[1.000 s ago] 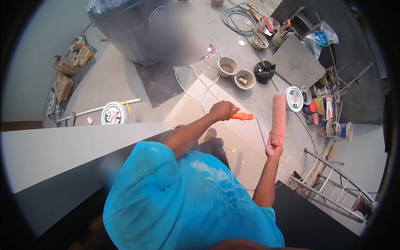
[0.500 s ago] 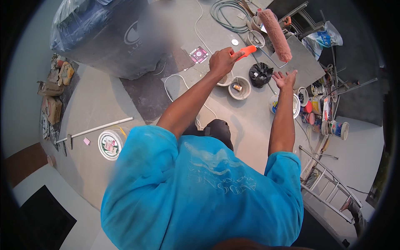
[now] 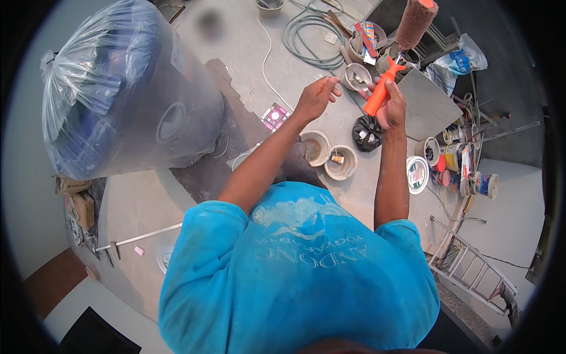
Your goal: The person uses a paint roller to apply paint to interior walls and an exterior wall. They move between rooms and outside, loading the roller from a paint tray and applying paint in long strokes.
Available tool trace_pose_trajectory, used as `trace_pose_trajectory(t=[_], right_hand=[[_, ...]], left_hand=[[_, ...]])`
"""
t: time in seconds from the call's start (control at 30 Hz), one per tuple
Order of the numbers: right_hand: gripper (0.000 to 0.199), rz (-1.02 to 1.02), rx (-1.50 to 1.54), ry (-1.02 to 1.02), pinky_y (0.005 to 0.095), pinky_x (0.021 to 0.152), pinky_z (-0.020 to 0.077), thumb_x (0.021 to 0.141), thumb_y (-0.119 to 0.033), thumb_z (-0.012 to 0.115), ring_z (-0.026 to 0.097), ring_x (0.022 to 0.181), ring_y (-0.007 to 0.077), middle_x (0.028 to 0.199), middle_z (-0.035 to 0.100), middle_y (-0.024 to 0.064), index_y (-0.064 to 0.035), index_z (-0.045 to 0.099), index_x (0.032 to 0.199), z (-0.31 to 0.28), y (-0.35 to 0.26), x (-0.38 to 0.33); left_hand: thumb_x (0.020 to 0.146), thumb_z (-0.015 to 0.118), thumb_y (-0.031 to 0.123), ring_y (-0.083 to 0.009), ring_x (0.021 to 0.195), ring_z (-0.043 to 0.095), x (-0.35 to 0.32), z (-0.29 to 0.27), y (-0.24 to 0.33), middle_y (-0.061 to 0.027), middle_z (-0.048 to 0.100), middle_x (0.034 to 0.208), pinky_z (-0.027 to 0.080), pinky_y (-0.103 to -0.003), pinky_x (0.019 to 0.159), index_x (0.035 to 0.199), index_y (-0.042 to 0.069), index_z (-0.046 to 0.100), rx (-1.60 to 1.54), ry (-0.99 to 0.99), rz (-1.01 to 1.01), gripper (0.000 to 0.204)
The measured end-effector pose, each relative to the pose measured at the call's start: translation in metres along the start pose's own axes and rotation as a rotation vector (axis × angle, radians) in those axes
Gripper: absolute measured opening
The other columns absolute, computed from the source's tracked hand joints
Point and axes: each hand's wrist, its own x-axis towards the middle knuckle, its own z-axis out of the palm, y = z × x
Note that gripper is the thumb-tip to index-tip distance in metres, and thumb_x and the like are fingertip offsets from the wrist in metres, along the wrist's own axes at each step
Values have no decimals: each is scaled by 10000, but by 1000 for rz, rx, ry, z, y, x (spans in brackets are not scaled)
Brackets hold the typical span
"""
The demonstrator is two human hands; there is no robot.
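Note:
My right hand (image 3: 394,109) holds a paint roller by its orange handle (image 3: 381,94). The handle leans across the palm, with fingertips showing behind it. Its fluffy brownish-pink roller sleeve (image 3: 415,25) points up and away, partly cut off by the top edge of the view. To the left, my left hand (image 3: 318,99) is closed, the fingers loosely curled in, and nothing shows in them. Below it on the floor are two buckets: one with greyish contents (image 3: 315,147), the other with a small orange-and-white item inside (image 3: 341,163). A black plastic bag (image 3: 367,133) sits beneath my right wrist.
A large drum wrapped in clear plastic (image 3: 130,94) stands at the left. A coiled hose (image 3: 295,41) lies at the far side. Paint buckets (image 3: 451,159) and a ladder (image 3: 471,265) line the right. A white pole (image 3: 147,234) rests on the floor at the left.
The paint roller has passed from my left hand to my right hand and now stands more upright. My left hand has let go of the handle. The whole view has shifted.

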Motion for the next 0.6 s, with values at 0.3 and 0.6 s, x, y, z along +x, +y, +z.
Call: trace_pose_trajectory(t=[0.3,0.6], right_hand=[[494,328,-399,301,285,438,384,1035,-597,515,459,511,90,630,412,-43,-103,510,1030,-68,78,317],[438,-504,-195,244,284,437,403,1067,-520,485,449,483,94,660,452,-2,-82,493,1051,19,5,507]], left_hand=[[1005,594,383,-100,732,632,87,-299,-264,-33,715,917,495,-267,674,1072,45,696,409,336,-632,359],[996,632,314,-192,680,668,11,-370,-288,-69,707,909,529,-386,586,1094,80,649,212,576,-1459,254]])
